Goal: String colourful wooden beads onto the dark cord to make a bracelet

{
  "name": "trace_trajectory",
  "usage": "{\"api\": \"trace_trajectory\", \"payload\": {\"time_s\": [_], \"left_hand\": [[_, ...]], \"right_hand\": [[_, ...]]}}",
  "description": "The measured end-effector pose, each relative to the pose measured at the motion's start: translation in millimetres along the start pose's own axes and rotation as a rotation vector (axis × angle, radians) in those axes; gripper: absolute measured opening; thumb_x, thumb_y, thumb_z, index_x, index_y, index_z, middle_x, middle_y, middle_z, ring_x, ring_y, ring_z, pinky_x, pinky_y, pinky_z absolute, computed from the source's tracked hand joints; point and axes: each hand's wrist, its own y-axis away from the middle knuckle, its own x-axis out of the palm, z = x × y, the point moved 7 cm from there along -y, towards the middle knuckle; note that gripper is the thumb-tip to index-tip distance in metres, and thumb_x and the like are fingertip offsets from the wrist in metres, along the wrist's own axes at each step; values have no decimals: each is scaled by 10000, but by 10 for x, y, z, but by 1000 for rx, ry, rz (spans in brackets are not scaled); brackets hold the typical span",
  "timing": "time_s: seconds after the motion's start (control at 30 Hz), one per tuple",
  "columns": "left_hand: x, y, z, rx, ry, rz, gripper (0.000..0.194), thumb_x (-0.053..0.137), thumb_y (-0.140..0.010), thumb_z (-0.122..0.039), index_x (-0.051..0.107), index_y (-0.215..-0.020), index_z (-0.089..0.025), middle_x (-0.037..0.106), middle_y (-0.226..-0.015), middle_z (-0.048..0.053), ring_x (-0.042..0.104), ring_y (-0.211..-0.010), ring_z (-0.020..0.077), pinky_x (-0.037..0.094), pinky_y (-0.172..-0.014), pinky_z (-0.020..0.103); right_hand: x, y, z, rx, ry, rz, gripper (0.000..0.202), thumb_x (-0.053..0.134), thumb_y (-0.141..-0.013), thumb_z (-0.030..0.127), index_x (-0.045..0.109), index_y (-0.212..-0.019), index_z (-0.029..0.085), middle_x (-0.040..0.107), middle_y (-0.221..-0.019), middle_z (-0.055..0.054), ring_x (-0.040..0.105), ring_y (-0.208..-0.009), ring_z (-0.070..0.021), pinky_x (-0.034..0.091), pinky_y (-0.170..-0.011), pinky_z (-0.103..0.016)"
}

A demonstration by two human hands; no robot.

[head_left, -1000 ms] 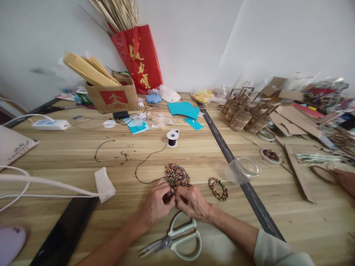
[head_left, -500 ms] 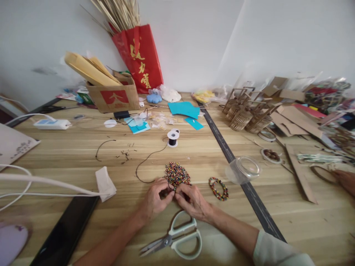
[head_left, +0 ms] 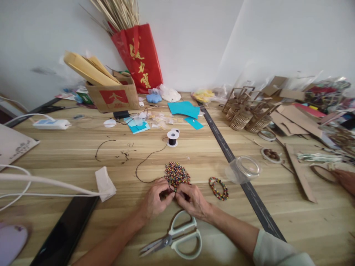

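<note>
Left hand [head_left: 156, 199]: grip pinched on black cord [head_left: 136, 170], which runs in from the spool [head_left: 172, 138]. Right hand [head_left: 192, 201]: grip pinched shut beside it, contents hidden. Bead pile [head_left: 177, 173] lies just beyond both grips on worktop [head_left: 111, 225].

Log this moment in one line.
left hand: pinching black cord; right hand: pinched shut alongside; beads: heaped beyond hands; scissors: not held

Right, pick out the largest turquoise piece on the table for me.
The wide sheet beyond the spool, towards the wall; the small piece just in front of it and those farther left are smaller.
</note>
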Motion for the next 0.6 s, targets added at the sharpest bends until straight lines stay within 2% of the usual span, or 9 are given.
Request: {"api": "trace_trajectory", "payload": {"time_s": [0.23, 0.6], "left_hand": [[28, 6, 1, 29, -47, -8, 92, 576, -782, -138, 622, -713, -177, 669, -708, 56, 603, -746, 216, 489, -743, 358], [-25, -20, -34, 40, -4, -57, 124, 576, -812, -168, 608, -692, -174, 640, -678, 43, 583, -702, 194, 483, -692, 322]], "right_hand": [[9, 12, 21, 9, -23, 88, 208, 443, -869, 191, 434, -662, 183, 411, -592, 48, 372, -533, -87, 275, -516, -208], [-24, 12, 67, 32, -69, 107, 247, 410, -955, 221, 435, -711, 191, 407, -618, 47, 369, -553, -97, 304, -540, -212]]}}
